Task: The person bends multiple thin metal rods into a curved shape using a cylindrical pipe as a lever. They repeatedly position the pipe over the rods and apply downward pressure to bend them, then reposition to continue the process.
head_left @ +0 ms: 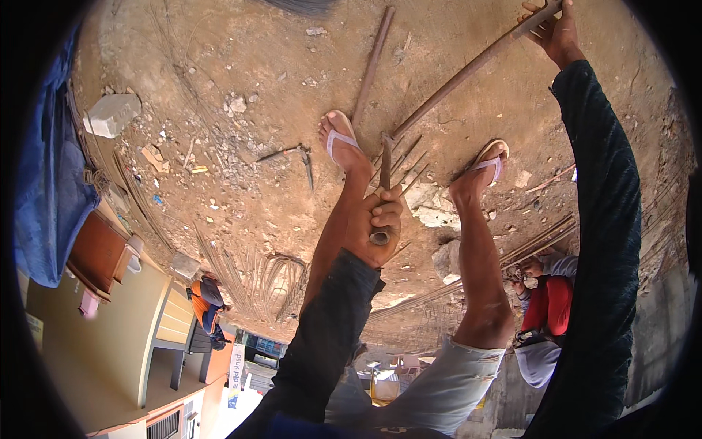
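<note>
The left hand [376,219] is curled tight around a short metal bar [385,172] — its round, hollow end shows under the fingers. The bar's tip is at the near end of a long rusty pipe [468,72], between 2 feet [340,143] in flip-flops. The right hand [556,35] touches the far end — fingers apart, but I can't tell if it grips.

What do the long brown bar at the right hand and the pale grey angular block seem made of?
The long brown bar is probably steel with a dull finish, judging by its rusty colour; brown paint is possible. The pale grey block looks like matte concrete, given its chalky faces and uneven edges.
</note>
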`<action>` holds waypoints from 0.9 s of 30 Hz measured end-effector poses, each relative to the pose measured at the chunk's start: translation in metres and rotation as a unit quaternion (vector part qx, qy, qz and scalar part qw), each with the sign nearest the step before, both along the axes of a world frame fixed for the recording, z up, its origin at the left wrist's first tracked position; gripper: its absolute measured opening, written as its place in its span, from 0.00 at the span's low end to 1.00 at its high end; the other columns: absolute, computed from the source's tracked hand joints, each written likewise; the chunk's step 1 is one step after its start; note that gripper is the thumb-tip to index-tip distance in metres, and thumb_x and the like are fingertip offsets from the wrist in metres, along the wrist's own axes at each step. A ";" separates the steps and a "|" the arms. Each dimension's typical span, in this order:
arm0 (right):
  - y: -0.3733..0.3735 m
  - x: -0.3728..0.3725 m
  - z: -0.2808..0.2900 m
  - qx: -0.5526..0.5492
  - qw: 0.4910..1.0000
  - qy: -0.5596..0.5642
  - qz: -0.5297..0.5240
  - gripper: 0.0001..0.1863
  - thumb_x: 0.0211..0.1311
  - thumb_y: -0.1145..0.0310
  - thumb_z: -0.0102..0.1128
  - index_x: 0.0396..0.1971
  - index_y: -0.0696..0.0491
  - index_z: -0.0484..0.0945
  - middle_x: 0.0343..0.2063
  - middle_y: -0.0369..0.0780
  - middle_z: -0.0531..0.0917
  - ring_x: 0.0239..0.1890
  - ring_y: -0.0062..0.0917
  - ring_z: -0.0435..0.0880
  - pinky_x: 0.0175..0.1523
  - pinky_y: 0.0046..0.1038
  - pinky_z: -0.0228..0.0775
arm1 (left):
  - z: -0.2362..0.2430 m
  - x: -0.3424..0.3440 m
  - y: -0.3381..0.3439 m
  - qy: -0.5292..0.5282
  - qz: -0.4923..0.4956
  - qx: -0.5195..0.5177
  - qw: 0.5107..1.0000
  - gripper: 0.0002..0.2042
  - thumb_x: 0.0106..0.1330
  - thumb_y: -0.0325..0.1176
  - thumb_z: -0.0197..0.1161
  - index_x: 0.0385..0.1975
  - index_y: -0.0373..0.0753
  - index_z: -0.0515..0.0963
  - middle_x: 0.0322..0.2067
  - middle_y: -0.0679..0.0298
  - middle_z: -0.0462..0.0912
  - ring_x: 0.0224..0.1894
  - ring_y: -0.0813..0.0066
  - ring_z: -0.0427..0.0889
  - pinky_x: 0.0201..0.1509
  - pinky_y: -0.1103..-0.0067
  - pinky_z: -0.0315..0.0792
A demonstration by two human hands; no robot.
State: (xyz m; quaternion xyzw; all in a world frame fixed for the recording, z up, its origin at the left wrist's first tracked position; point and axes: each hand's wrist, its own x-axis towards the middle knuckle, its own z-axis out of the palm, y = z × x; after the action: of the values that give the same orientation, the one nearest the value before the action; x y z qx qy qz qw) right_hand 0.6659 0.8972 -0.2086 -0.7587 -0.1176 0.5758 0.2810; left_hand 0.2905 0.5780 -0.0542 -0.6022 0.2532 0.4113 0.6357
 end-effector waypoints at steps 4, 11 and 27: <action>0.000 0.012 -0.022 0.138 0.987 0.069 0.043 0.53 0.54 0.15 0.38 0.55 0.51 0.74 0.41 0.43 0.80 0.44 0.38 0.80 0.54 0.47 0.71 | 0.001 -0.003 0.002 -0.002 0.002 -0.024 1.000 0.15 0.80 0.29 0.43 0.55 0.21 0.61 0.31 0.65 0.67 0.24 0.83 0.66 0.20 0.85 0.70; 0.002 0.047 -0.040 0.116 0.968 0.212 -0.063 0.41 0.57 0.19 0.44 0.47 0.44 0.75 0.39 0.40 0.80 0.42 0.38 0.79 0.52 0.47 0.72 | 0.004 -0.002 0.003 0.010 0.016 -0.040 0.999 0.16 0.79 0.30 0.44 0.57 0.22 0.60 0.33 0.65 0.68 0.25 0.82 0.67 0.21 0.84 0.70; 0.046 0.101 -0.092 0.114 0.958 0.146 -0.220 0.27 0.73 0.36 0.42 0.30 0.47 0.71 0.27 0.40 0.73 0.31 0.34 0.73 0.43 0.42 0.72 | -0.011 0.001 0.001 0.006 0.017 -0.038 0.999 0.08 0.75 0.27 0.50 0.46 0.28 0.66 0.25 0.67 0.68 0.19 0.82 0.68 0.18 0.84 0.70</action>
State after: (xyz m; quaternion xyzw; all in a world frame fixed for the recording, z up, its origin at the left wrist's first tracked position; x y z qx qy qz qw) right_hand 0.7666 0.9431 -0.3001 -0.6366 0.0299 0.5869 0.4995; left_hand 0.2912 0.5790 -0.0655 -0.6275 0.2622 0.4159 0.6038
